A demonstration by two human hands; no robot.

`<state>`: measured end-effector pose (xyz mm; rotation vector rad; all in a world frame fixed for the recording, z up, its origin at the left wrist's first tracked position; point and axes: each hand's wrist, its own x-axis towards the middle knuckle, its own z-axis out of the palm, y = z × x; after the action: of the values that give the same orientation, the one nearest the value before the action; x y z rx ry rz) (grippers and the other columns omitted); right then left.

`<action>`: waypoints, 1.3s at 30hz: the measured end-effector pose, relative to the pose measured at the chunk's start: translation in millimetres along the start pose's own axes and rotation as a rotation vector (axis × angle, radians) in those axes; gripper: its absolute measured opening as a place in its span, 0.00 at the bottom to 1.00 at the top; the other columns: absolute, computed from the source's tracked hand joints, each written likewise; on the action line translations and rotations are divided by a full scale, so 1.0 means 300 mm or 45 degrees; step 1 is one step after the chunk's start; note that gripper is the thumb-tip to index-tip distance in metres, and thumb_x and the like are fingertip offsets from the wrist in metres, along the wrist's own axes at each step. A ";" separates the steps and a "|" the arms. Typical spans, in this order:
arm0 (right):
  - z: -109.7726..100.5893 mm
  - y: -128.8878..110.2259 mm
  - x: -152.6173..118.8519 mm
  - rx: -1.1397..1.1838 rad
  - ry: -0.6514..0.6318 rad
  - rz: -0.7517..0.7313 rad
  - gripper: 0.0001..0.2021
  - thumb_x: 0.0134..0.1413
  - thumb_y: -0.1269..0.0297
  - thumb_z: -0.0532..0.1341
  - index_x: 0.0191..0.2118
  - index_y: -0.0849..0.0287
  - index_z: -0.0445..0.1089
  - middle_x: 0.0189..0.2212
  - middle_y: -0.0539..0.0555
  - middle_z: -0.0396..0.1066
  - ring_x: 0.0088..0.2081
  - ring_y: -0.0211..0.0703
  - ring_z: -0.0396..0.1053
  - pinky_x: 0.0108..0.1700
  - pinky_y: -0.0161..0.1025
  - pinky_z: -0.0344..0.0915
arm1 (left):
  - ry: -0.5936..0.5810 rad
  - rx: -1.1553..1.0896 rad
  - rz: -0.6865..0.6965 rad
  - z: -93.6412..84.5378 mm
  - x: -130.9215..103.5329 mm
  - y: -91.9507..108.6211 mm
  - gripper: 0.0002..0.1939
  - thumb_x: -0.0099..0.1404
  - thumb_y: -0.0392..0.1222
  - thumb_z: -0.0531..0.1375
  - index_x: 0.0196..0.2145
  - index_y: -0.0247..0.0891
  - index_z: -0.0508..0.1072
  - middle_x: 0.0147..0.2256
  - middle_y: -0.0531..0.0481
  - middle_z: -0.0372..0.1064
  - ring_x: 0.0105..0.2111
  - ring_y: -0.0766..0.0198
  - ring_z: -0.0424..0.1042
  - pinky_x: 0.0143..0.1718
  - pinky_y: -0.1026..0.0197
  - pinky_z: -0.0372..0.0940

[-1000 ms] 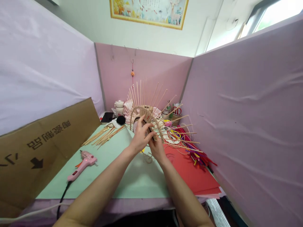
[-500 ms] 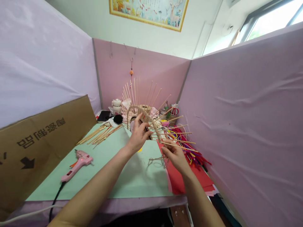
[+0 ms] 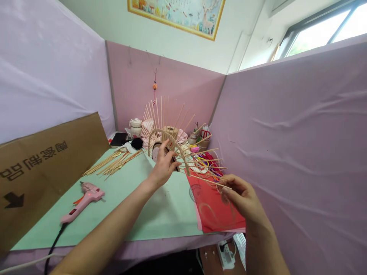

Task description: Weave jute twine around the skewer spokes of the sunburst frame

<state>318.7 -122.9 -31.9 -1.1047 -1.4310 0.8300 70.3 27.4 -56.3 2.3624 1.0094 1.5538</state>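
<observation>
A fan-shaped frame of thin wooden sticks stands over the table, with a band of twine woven in an arc across it. My left hand grips the frame near its dark-edged centre, fingers curled on it. Out to the right, my right hand is closed, thumb against fingers, on a strand of twine beside the tip of the lowest stick. Loose twine hangs blurred below that hand over red sheets.
On the green table top lie a pink glue gun and loose sticks. A cardboard sheet leans at left. Behind are a white jar, a black round pad and coloured pipe cleaners. Partitions enclose the table.
My right hand has moved right and slightly down, away from the woven band, drawing the twine out. My left hand stays on the frame. The view has shifted slightly.
</observation>
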 end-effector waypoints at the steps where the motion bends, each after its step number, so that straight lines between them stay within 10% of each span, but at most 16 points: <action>1: -0.004 -0.009 0.000 0.030 0.009 0.020 0.12 0.51 0.55 0.68 0.34 0.57 0.72 0.22 0.48 0.68 0.20 0.34 0.64 0.22 0.32 0.63 | 0.003 0.000 -0.001 0.002 -0.001 0.000 0.06 0.67 0.41 0.59 0.41 0.38 0.69 0.67 0.38 0.40 0.69 0.48 0.43 0.67 0.41 0.48; 11: 0.006 -0.138 0.004 -0.313 0.141 -0.153 0.10 0.61 0.57 0.61 0.41 0.58 0.74 0.22 0.48 0.67 0.18 0.32 0.62 0.20 0.31 0.60 | 0.000 0.010 0.034 0.003 -0.015 -0.001 0.06 0.67 0.41 0.58 0.40 0.38 0.69 0.66 0.39 0.42 0.68 0.48 0.45 0.67 0.41 0.49; 21: 0.035 -0.210 -0.028 -0.986 0.152 -0.766 0.11 0.63 0.70 0.58 0.47 0.51 0.74 0.37 0.56 0.75 0.35 0.41 0.73 0.37 0.36 0.70 | -0.014 0.023 0.049 0.013 -0.027 -0.006 0.06 0.67 0.41 0.58 0.40 0.38 0.69 0.66 0.38 0.42 0.68 0.47 0.43 0.67 0.39 0.48; 28: 0.002 -0.137 -0.045 -0.734 0.166 -0.669 0.19 0.64 0.69 0.57 0.57 0.45 0.69 0.39 0.53 0.75 0.35 0.40 0.73 0.37 0.36 0.70 | -0.001 0.013 0.012 0.008 -0.023 -0.002 0.06 0.66 0.41 0.58 0.40 0.38 0.69 0.66 0.38 0.43 0.68 0.47 0.45 0.67 0.40 0.48; 33: 0.001 -0.047 0.010 -0.403 0.156 -0.387 0.09 0.62 0.63 0.61 0.47 0.50 0.74 0.35 0.52 0.75 0.32 0.40 0.72 0.33 0.35 0.69 | 0.009 -0.002 -0.017 -0.004 -0.021 -0.004 0.06 0.67 0.42 0.58 0.40 0.38 0.68 0.66 0.38 0.42 0.69 0.48 0.44 0.67 0.41 0.47; 39: 0.146 0.110 0.109 -0.527 -0.188 -0.359 0.08 0.62 0.64 0.60 0.38 0.54 0.77 0.34 0.55 0.76 0.37 0.44 0.73 0.41 0.40 0.68 | 0.058 -0.014 -0.027 -0.024 -0.018 0.023 0.06 0.67 0.40 0.58 0.42 0.39 0.68 0.67 0.39 0.41 0.69 0.49 0.44 0.67 0.40 0.48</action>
<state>282.5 -77.8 -58.9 -1.1239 -1.8890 0.4298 65.9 17.2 -54.2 2.3114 1.0292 1.6087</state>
